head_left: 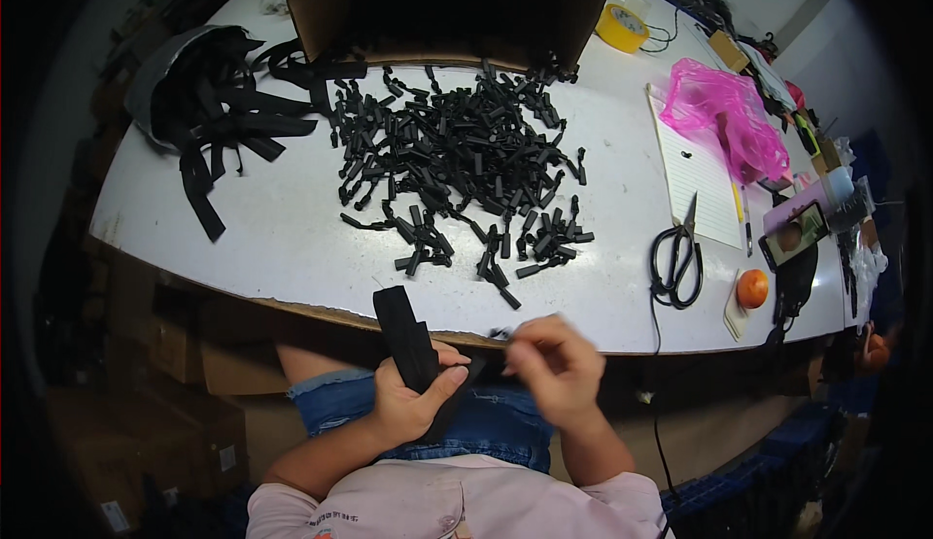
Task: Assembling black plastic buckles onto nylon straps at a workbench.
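Observation:
My left hand (420, 395) grips a folded black fabric strip (403, 335) just off the table's front edge, above my lap. The strip's upper end stands up past my fingers, and another part hangs below my thumb. To its right, my right hand (556, 369) is closed in a pinch, somewhat smeared by motion. At its fingertips shows a small dark piece (500, 333), too blurred to make out fully. Beyond both hands, a wide pile of small black pulls with short cord-like ends (466, 140) spreads over the white table (282, 238).
An open cardboard box (447, 65) stands behind the pile. At left, a bag (146, 82) spills black strips (262, 102). On the right are scissors (677, 262), lined paper (700, 184), a pink plastic bag (724, 116), yellow tape (622, 29), an orange fruit (751, 288) and a phone (795, 235).

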Demonstrator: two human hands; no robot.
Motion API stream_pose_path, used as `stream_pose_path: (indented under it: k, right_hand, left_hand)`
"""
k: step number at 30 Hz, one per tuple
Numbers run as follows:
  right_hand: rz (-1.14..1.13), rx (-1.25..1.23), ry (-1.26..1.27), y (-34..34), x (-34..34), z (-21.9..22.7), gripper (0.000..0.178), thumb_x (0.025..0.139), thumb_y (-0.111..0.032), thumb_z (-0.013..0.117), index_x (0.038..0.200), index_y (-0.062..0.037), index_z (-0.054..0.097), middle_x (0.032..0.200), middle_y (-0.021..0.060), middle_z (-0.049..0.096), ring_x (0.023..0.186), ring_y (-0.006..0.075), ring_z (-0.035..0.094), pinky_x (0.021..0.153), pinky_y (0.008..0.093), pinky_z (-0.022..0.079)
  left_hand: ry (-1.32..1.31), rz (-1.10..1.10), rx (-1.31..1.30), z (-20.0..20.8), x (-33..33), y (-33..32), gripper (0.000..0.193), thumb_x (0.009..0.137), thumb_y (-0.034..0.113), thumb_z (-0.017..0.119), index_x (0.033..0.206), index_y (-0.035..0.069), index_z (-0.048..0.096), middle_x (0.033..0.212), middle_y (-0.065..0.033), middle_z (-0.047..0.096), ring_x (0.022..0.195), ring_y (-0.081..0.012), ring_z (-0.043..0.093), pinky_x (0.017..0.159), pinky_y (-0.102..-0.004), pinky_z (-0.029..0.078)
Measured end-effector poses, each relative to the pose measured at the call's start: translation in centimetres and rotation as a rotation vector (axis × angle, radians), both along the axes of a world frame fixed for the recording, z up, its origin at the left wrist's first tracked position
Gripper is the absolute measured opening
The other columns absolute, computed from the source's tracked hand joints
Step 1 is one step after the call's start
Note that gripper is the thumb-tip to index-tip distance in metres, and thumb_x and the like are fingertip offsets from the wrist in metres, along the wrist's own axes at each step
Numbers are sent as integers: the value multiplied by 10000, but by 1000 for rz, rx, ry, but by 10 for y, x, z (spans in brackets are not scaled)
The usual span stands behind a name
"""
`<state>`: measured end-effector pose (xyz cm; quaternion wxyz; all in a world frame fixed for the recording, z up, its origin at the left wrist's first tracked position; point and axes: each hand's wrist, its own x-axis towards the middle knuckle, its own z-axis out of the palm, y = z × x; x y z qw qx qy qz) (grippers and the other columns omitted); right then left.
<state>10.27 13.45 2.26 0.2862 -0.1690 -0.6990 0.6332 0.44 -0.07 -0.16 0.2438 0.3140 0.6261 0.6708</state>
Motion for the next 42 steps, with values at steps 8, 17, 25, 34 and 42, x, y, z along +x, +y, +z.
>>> stream_pose_path:
  k: [8, 17, 25, 34, 42]
  right_hand:
    - [139, 432, 84, -8, -6, -2, 229, 625, 62, 630, 844, 10, 589, 735, 88, 561, 606, 162, 542, 543, 231, 440]
    - [173, 672, 101, -10, -7, -4, 309, 602, 69, 603, 904, 6, 580, 775, 98, 533, 622, 173, 518, 535, 231, 433]
    - [76, 5, 32, -32, -4, -23, 147, 721, 27, 577, 857, 34, 524, 765, 67, 519, 606, 78, 482, 508, 169, 388]
    - [356, -719, -30, -18, -3, -19, 59, 763, -4, 548, 800, 24, 511, 657, 20, 479, 479, 45, 407, 407, 171, 313]
    - [328, -793, -50, -21, -5, -18, 57, 760, -4, 548, 779, 22, 501, 594, 18, 466, 436, 46, 374, 377, 180, 292]
  left_hand:
    - [105, -40, 41, 2, -1, -2, 77, 712, 2, 593, 787, -11, 577, 756, -85, 574, 665, -158, 557, 604, -248, 434]
    - [-270, -45, 22, -4, 5, -7, 125, 737, 20, 573, 856, -10, 547, 830, -76, 563, 727, -105, 531, 663, -218, 420]
    - [-57, 12, 89, -3, 1, -2, 163, 758, 64, 575, 906, 0, 551, 829, -57, 546, 687, -90, 527, 636, -205, 433]
    - [-423, -138, 51, 9, -3, -7, 155, 741, 48, 566, 875, -30, 560, 804, -63, 520, 498, -54, 454, 398, -164, 348]
    - [-477, -158, 38, 8, -5, -6, 160, 728, 48, 551, 862, -38, 561, 791, -68, 516, 477, -57, 434, 395, -161, 333]
